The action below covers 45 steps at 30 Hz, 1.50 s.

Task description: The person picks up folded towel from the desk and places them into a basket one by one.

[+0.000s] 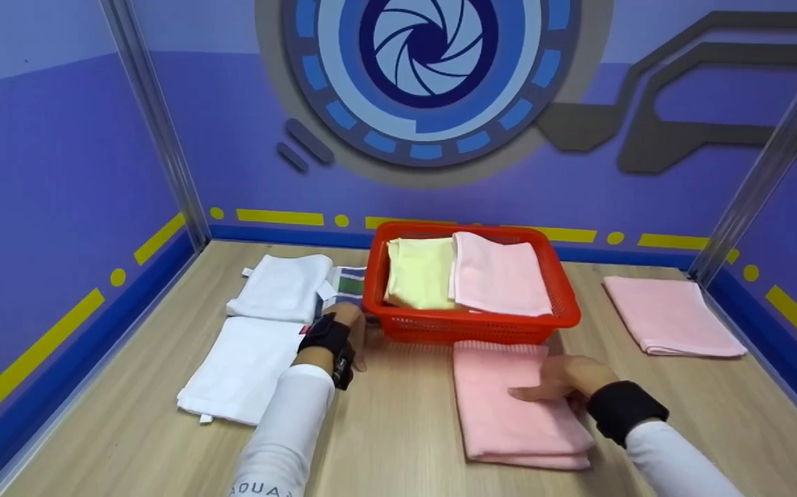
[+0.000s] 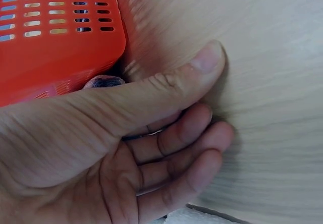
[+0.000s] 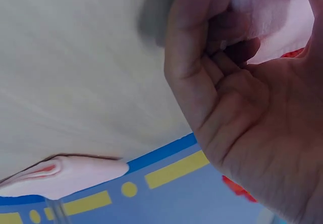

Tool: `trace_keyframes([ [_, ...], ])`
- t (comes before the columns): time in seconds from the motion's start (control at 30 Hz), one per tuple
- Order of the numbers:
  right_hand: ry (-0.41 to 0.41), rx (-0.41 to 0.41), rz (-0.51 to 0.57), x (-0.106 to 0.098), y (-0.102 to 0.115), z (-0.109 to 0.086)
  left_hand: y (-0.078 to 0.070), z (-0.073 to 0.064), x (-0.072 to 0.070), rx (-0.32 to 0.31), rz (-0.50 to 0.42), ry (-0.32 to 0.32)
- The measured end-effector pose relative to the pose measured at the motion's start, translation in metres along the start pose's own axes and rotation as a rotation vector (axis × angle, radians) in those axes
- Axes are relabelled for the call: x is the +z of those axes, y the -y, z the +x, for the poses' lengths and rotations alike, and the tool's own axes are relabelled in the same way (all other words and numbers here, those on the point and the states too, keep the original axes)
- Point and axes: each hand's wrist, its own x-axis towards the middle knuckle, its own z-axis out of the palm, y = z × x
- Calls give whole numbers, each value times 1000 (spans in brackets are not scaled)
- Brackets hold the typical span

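Note:
A folded pink towel (image 1: 502,414) lies in front of the red basket (image 1: 467,328). My right hand (image 1: 568,376) is over its right side, with loosely bent fingers. In the right wrist view, pink cloth (image 3: 272,7) shows in the wide gap between thumb and fingers of the right hand (image 3: 247,113). My left hand (image 1: 350,331) hangs beside the basket's front left corner, near the white towels. The left wrist view shows that hand (image 2: 126,148) with fingers relaxed and nothing in them. Inside the basket lie a yellow towel (image 1: 420,275) and a pink towel (image 1: 501,276).
Two folded white towels, the back one (image 1: 281,286) and the front one (image 1: 243,366), lie at the left. A striped cloth (image 1: 350,284) is partly hidden by the basket. Another folded pink towel (image 1: 671,316) rests at the back right. Printed walls (image 1: 219,138) enclose the wooden tabletop (image 1: 398,435).

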Motion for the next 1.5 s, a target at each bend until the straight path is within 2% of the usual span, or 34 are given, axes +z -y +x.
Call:
trace_keyframes([
  [0.03, 5, 3, 4, 0, 4, 1, 0, -41, 1, 23, -13, -14],
  [0.07, 6, 7, 8, 0, 9, 3, 0, -73, 2, 41, -26, -23],
  [0.1, 2, 15, 13, 0, 13, 4, 0, -97, 2, 44, -54, -23],
  [0.13, -1, 22, 20, 1, 17, 5, 0, -114, 3, 47, -54, -35],
  [0.17, -8, 31, 27, 1, 22, 6, -1, -125, 3, 40, -59, -30],
  [0.2, -15, 37, 33, 1, 27, 7, 0, -117, 3, 25, -69, -24],
  [0.23, -22, 43, 40, 1, 32, 7, 0, -116, 2, 2, -91, -12],
  [0.27, -31, 49, 49, 2, 37, 8, 0, -110, 2, -19, -113, 1],
  [0.33, -47, 56, 60, 2, 47, 9, 0, -92, 1, -48, -191, 39],
  [0.4, -59, 56, 75, 2, 56, 9, 2, -70, 1, -50, -227, 34],
  [0.43, -69, 51, 81, 3, 61, 10, 2, -71, 1, -51, -242, 48],
  [0.5, -96, 37, 86, 4, 69, 10, 4, -60, 3, -50, -291, 82],
  [0.6, -151, 3, 91, 6, 78, 13, 12, -51, 8, 25, -232, 67],
  [0.7, -172, -39, 103, 6, 78, 15, 20, -47, 14, 112, -223, 53],
  [0.77, -159, -80, 126, 4, 72, 15, 25, -46, 19, 183, -250, 10],
  [0.87, -119, -138, 187, 3, 58, 14, 29, -46, 31, 251, -393, -89],
  [0.97, -162, -185, 202, 6, 47, 9, 30, -48, 44, 323, -419, -287],
  [1.03, -233, -207, 206, 11, 44, 6, 27, -50, 54, 357, -408, -406],
  [1.1, -311, -224, 194, 16, 44, 1, 20, -53, 65, 398, -352, -533],
  [1.23, -357, -224, 232, 24, 54, -5, 0, -59, 95, 537, -413, -714],
  [1.3, -336, -212, 268, 28, 60, -7, -11, -61, 111, 596, -484, -762],
  [1.37, -331, -206, 312, 31, 65, -8, -21, -64, 122, 618, -549, -788],
  [1.5, -366, -229, 426, 35, 69, -12, -33, -72, 131, 632, -658, -776],
])
